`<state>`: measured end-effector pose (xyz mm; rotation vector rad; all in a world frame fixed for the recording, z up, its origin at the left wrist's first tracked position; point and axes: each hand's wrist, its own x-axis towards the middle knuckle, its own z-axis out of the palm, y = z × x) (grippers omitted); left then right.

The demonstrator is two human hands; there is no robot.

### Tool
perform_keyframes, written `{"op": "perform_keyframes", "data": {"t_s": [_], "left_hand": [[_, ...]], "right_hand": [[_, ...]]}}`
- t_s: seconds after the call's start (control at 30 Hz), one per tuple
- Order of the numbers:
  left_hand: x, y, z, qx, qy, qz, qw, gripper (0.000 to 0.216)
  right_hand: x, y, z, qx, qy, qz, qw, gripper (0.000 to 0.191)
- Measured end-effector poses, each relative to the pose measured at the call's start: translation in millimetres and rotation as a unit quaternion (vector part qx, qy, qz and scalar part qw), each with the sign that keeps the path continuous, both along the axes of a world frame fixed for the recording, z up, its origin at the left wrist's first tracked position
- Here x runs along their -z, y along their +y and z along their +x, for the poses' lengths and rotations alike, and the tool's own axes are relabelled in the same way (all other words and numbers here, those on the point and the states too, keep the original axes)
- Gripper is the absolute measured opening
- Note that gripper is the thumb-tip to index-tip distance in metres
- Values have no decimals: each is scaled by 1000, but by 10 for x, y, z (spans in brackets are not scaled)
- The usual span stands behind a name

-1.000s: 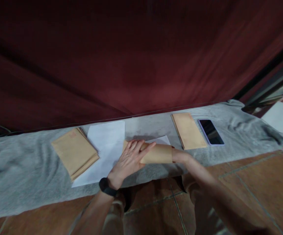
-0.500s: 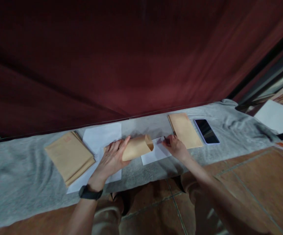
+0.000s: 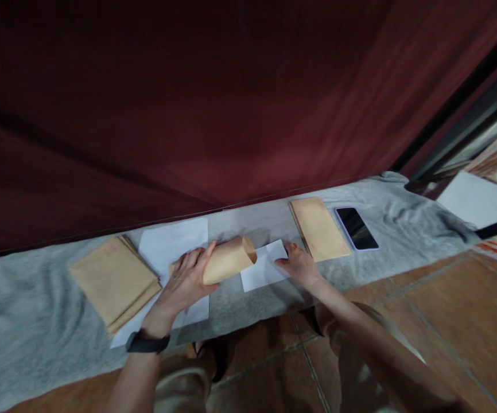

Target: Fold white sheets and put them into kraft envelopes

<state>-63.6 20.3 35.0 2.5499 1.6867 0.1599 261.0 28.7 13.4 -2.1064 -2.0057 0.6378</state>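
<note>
My left hand [image 3: 186, 280] grips a brown envelope [image 3: 229, 259] and holds its mouth bulged open toward the right. My right hand [image 3: 298, 265] rests on a small folded white paper [image 3: 262, 267] that lies on the grey cloth [image 3: 37, 321] just right of the envelope's mouth, fingers pinching its right edge. A black watch [image 3: 145, 342] is on my left wrist. White sheets [image 3: 171, 244] lie under and behind my left hand.
A stack of brown envelopes [image 3: 111, 281] lies at the left, another brown stack [image 3: 318, 228] at the right, with a black phone [image 3: 356, 228] beside it. A dark red curtain [image 3: 214, 103] hangs behind. Tiled floor [image 3: 438, 310] and a white sheet [image 3: 476, 199] are at the right.
My right hand came out from behind the envelope and moved right onto the folded white paper. My left hand drew the envelope left and opened its mouth.
</note>
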Motion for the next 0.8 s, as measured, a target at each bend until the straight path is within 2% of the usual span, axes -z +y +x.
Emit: {"op": "perform_keyframes", "data": {"t_s": [0.1, 0.2, 0.3, 0.37, 0.43, 0.5, 0.57, 0.7, 0.8], "left_hand": [[20, 9, -13, -5, -1, -9, 1000, 112], [30, 15, -23, -9, -9, -18, 1000, 111], [34, 18, -27, -8, -19, -20, 1000, 110], [36, 20, -26, -6, -22, -14, 1000, 109], [38, 21, -23, -5, -22, -5, 1000, 108], [39, 23, -19, -7, -25, -2, 1000, 108], [39, 25, -14, -11, -27, -4, 1000, 109], [42, 30, -5, -2, -26, -5, 1000, 111], [52, 40, -1, 2, -24, 4, 1000, 112]], "right_hand": [[71, 73, 125, -16, 55, 20, 998, 13], [104, 164, 316, 26, 137, 103, 985, 10], [78, 233, 475, 73, 248, 189, 947, 14], [35, 257, 513, 85, 340, 215, 912, 22], [-9, 265, 498, 81, 418, 206, 881, 29], [-36, 265, 459, 71, 459, 176, 868, 34], [-35, 266, 427, 59, 467, 143, 871, 36], [28, 268, 425, 32, 434, 99, 895, 35], [72, 258, 455, 19, 417, 67, 906, 28]]}}
